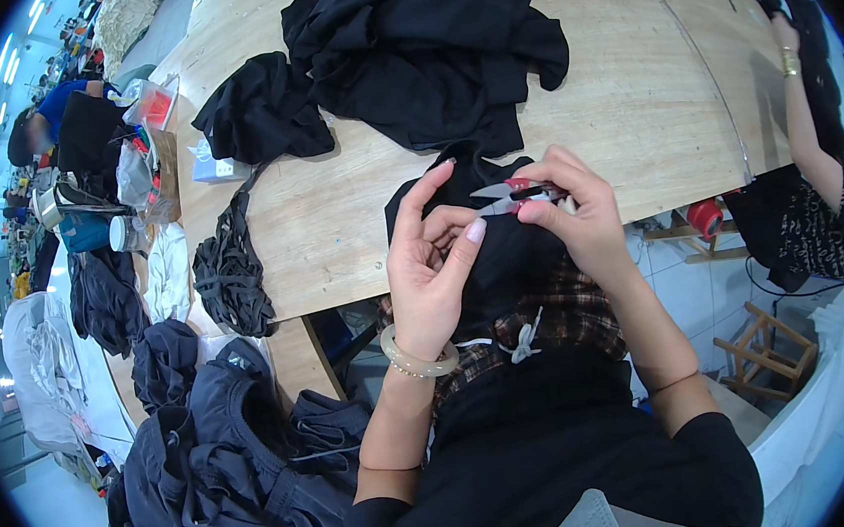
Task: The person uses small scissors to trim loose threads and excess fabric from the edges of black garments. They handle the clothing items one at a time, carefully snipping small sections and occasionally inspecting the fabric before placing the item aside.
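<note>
A black garment (501,247) lies bunched over the near table (630,115) edge and the person's lap, between both hands. The right hand (578,212) is closed around small thread snips (508,196), blades pointing left, just above the cloth. The left hand (432,268) is half curled, fingers pinching a fold of the garment, thumb raised toward the snips; a pale bangle (418,356) sits on that wrist. Behind, a large heap of black cloth (423,43) covers the tabletop, with a smaller black pile (263,112) to its left. Near that pile stands a small pale-blue box (216,167) with a white label, and farther left a clear container with red contents (155,104). Dark straps (230,270) hang off the left table edge. At far right, another person's arm (803,120) reaches up holding black fabric.
</note>
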{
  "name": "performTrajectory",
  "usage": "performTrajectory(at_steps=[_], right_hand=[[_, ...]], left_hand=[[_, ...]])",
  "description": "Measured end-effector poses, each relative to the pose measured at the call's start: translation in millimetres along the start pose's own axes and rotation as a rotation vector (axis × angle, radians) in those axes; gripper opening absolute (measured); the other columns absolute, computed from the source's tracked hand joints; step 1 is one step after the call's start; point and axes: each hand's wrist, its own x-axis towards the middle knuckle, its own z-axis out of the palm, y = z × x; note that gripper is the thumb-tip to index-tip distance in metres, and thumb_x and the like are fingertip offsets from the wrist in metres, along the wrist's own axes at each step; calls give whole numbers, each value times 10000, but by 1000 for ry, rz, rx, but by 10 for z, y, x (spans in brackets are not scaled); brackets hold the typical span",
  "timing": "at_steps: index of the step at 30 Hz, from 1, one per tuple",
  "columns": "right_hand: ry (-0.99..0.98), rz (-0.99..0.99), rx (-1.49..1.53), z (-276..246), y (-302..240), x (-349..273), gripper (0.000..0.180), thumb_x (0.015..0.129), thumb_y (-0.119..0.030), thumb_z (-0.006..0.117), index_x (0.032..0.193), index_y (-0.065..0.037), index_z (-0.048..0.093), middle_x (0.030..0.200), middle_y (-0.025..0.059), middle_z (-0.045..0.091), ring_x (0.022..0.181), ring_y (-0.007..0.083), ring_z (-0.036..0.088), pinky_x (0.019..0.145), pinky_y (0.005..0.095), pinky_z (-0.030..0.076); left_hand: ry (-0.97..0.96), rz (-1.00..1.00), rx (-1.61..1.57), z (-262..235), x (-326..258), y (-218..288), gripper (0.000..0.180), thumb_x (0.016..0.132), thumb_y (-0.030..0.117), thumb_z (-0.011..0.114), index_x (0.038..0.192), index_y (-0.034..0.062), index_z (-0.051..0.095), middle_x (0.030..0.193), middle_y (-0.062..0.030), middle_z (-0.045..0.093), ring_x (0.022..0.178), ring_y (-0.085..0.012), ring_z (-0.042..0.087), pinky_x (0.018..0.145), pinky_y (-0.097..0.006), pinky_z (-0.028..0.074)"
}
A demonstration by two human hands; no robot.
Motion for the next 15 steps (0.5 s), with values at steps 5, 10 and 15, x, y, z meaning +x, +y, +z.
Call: performTrajectory(at_steps=[5,10,15], right_hand=[[76,-13,85,86,51,-23,319,753,-206,836,956,-4,695,835,32,575,819,152,525,726,252,406],[252,-263,-142,139,3,-24,383,706,-242,862,930,11,683,809,35,564,762,153,514,655,266,403],[361,-336,-163,176,-63,79,413,670,-278,872,886,8,668,757,45,576,687,173,511,612,284,399]], left_hand=[[22,74,172,-5,51,72,510,929,-44,613,1408,0,444,893,-34,658,860,-59,592,830,-208,465],[21,118,232,51,55,167,473,920,-43,635,1366,0,486,887,-10,640,815,-40,553,764,-181,424],[7,135,184,97,48,309,428,920,-52,628,1324,6,497,894,-20,646,811,-42,557,756,-179,425]])
